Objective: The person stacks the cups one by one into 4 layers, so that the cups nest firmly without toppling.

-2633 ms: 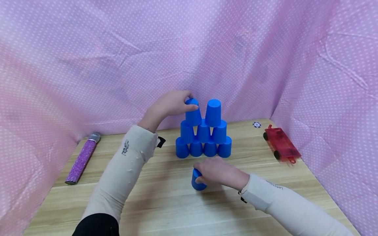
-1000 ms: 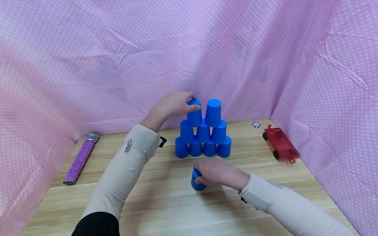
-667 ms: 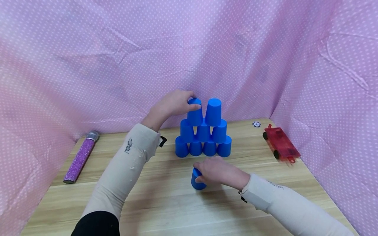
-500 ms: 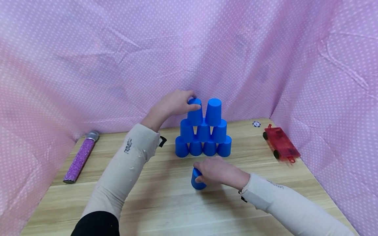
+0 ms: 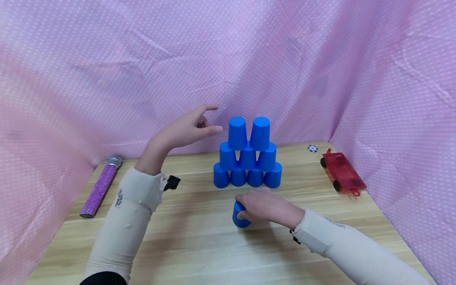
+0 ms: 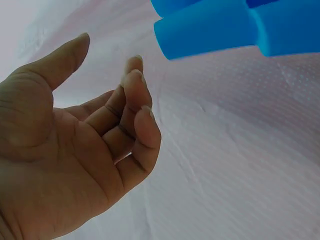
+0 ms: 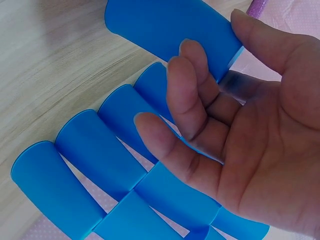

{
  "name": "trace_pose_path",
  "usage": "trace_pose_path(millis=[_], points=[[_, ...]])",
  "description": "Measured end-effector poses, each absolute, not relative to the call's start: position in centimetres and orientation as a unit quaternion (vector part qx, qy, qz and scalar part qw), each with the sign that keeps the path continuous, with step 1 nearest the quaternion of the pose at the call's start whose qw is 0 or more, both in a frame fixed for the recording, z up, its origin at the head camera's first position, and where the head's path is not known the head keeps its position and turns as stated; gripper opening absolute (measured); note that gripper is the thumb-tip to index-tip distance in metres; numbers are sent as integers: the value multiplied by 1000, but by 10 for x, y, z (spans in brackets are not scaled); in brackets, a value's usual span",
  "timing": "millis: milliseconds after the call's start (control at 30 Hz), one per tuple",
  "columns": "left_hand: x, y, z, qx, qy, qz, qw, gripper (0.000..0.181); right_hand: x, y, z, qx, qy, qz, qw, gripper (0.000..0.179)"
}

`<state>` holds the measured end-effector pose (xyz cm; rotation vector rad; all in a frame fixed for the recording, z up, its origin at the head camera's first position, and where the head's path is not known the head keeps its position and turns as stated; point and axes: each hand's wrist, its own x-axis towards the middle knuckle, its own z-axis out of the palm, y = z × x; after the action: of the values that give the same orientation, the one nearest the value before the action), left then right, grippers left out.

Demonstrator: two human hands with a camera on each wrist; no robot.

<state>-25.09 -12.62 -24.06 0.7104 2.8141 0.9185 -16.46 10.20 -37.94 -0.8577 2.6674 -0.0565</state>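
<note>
Several blue cups stand upside down in a stack of three rows, with two in the top row. My left hand (image 5: 187, 128) is held in the air to the left of the top left cup (image 5: 237, 133), apart from it. Its fingers are loosely bent around nothing, as the left wrist view also shows. In front of the stack, my right hand (image 5: 265, 205) grips a single upside-down blue cup (image 5: 240, 215) near the table. The right wrist view shows thumb and fingers around that cup, with the stacked cups behind.
A glittery purple microphone (image 5: 101, 188) lies at the left of the wooden table (image 5: 199, 253). A red toy car (image 5: 342, 171) sits near the right edge, with a poker chip (image 5: 312, 148) behind it. A pink dotted cloth (image 5: 228, 59) hangs around the back and sides.
My left hand has let go of the top left cup and moved left, away from the stack. The cup stays in the top row. My right hand keeps its grip in place.
</note>
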Motion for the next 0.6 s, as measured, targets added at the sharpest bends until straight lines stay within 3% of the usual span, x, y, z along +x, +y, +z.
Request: trace_pose_path(millis=[133, 433, 600], points=[[-253, -151, -265, 219, 924, 306, 69, 75, -166, 105, -379, -300, 940, -23, 163, 36], [-279, -168, -374, 180, 918, 277, 220, 67, -165, 108, -379, -298, 941, -23, 160, 37], [-278, -162, -416, 162, 919, 278, 230, 69, -165, 104, -382, -309, 938, -19, 154, 36]])
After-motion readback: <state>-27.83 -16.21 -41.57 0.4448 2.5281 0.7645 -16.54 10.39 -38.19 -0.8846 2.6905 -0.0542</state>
